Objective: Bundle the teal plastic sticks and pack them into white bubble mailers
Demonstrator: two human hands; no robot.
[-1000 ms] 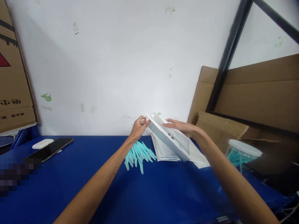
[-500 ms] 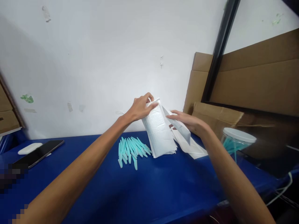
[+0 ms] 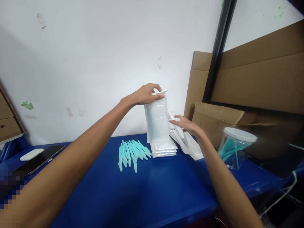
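Observation:
My left hand [image 3: 150, 94] pinches the top edge of a white padded mailer [image 3: 157, 120], holding it upright above a small stack of white padded mailers [image 3: 163, 150]. To its right, my right hand [image 3: 185, 124] has its fingers closed on a white packet [image 3: 180, 136], which hangs tilted; some of those fingers are hidden behind it. White paper sheets [image 3: 194, 150] lie under and beside that packet. Left of the stack, a loose pile of teal eyebrow razors [image 3: 133, 152] rests on the blue table [image 3: 133, 196].
A clear jar with a white lid [image 3: 240, 134] holds more teal razors on the right. Cardboard [image 3: 213, 115] leans behind it. At the far left lie a dark phone [image 3: 40, 160] and a white rounded case [image 3: 31, 154]. A white cable [image 3: 289, 186] hangs at the right edge.
My left hand has risen, lifting one mailer off the stack so it hangs upright. My right hand still holds the white packet, slightly lower in view. The camera view has shifted a little.

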